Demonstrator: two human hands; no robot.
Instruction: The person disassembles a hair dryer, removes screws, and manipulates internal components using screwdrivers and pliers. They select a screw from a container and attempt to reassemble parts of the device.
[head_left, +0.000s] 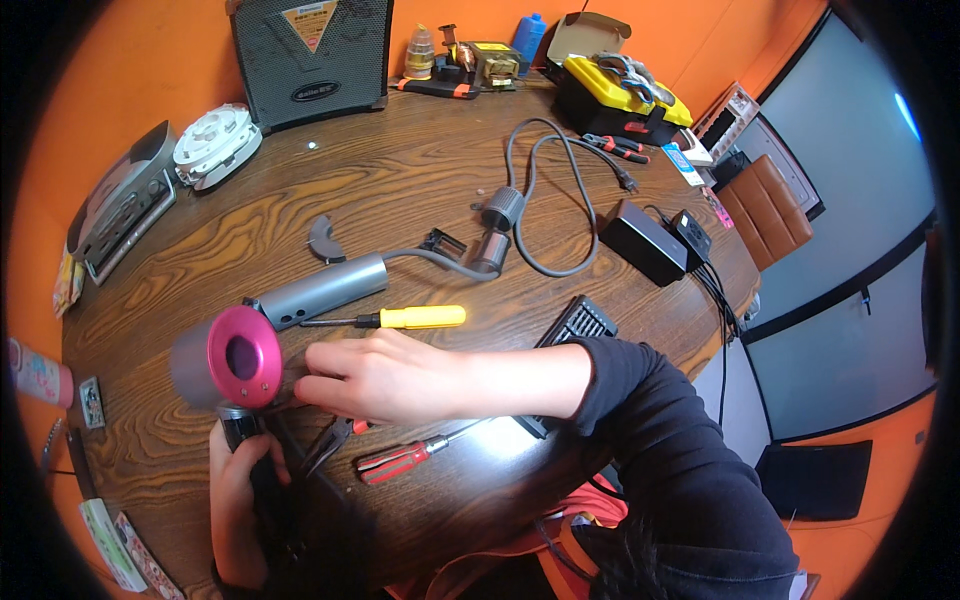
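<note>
1. Left hand (242, 470): fingers wrapped round a dark cylinder with a silvery end (240, 428), that end at the lower edge of the dryer's ring. Its exact kind cannot be told.
2. Right hand (362, 377): fingers curled inward, tips just beside the ring. Whether they pinch a small part cannot be told; the hand itself hides it.
3. Hair dryer (263, 332): lies on the counter (440, 365), its pink ring (243, 388) above the left hand and left of the right hand's fingertips. The grey handle (335, 288) runs beyond the right hand, cord attached.
4. Step in hand, as judged: close two-handed work at the head, the left hand bringing the cylinder to the ring, the right hand attending to its edge.
5. Requirement for the next move, as judged: a steady left grip, the cylinder's end aligned with the ring, and light fingertip control on the right, since the head could roll.
6. Nearby: yellow screwdriver (423, 317) just beyond the right hand; pliers (328, 443) and red screwdriver (395, 462) on its near side.
</note>
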